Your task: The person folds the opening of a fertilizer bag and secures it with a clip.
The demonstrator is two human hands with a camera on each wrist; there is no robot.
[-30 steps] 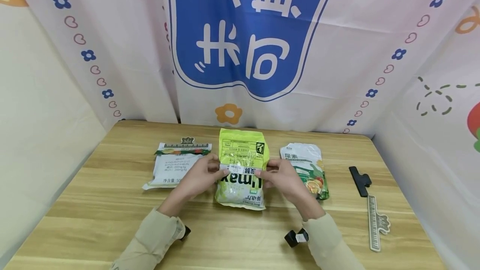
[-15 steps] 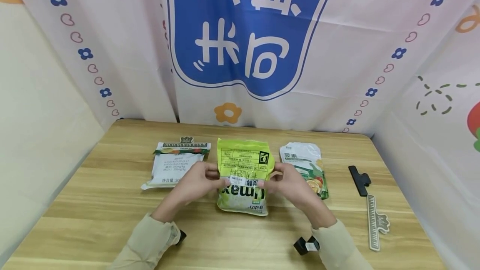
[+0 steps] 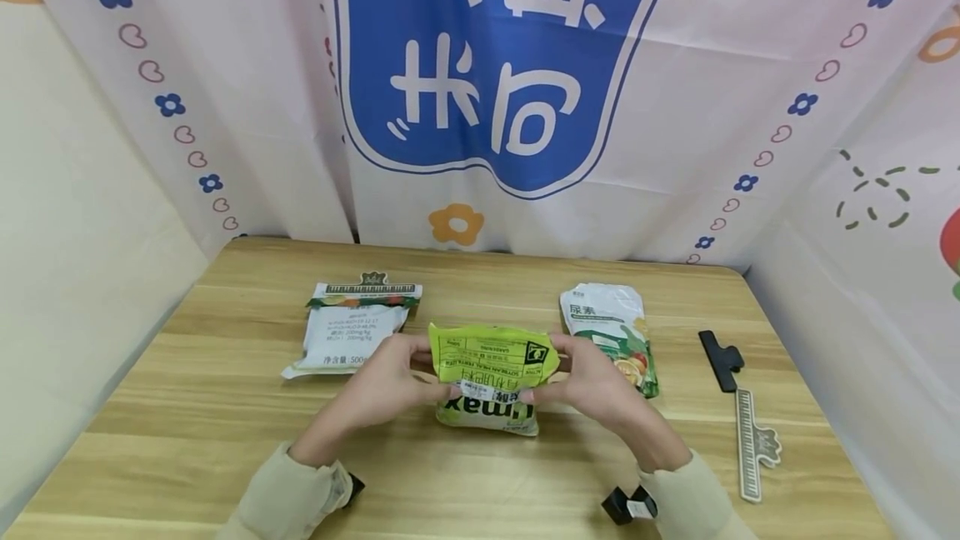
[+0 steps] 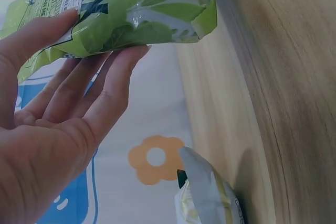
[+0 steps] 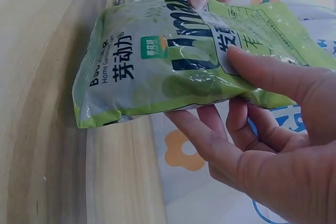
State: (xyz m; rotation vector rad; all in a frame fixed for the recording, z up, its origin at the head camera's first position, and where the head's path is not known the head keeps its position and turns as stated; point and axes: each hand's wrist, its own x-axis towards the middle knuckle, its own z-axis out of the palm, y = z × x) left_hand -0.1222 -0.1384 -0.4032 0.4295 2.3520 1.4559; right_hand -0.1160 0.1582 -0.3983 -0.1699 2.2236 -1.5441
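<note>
Between both hands is a green-and-white fertilizer bag [image 3: 487,415], its printing upside down in the head view. My left hand [image 3: 401,377] grips the bag's left side, thumb on the front and fingers behind, as the left wrist view also shows. The right hand [image 3: 588,377] pinches the opposite side the same way; in the right wrist view its thumb presses the printed face [image 5: 197,51]. The bag's lime-green top part [image 3: 491,357] leans toward the far side, foreshortened. In both wrist views the bag appears tilted, and its lower end is close to the tabletop.
A white bag [image 3: 352,336] with a silver clip [image 3: 371,286] across its top lies at left. A white-and-green pouch [image 3: 611,332] lies at right. Farther right are a black clip [image 3: 722,361] and a silver clip [image 3: 753,444]. A printed curtain [image 3: 487,215] hangs behind the table [image 3: 187,440].
The bag's top has come down and tipped, so its upper face now looks foreshortened. Both hands have shifted slightly nearer the wearer while keeping their grip. The other bags and clips stay put.
</note>
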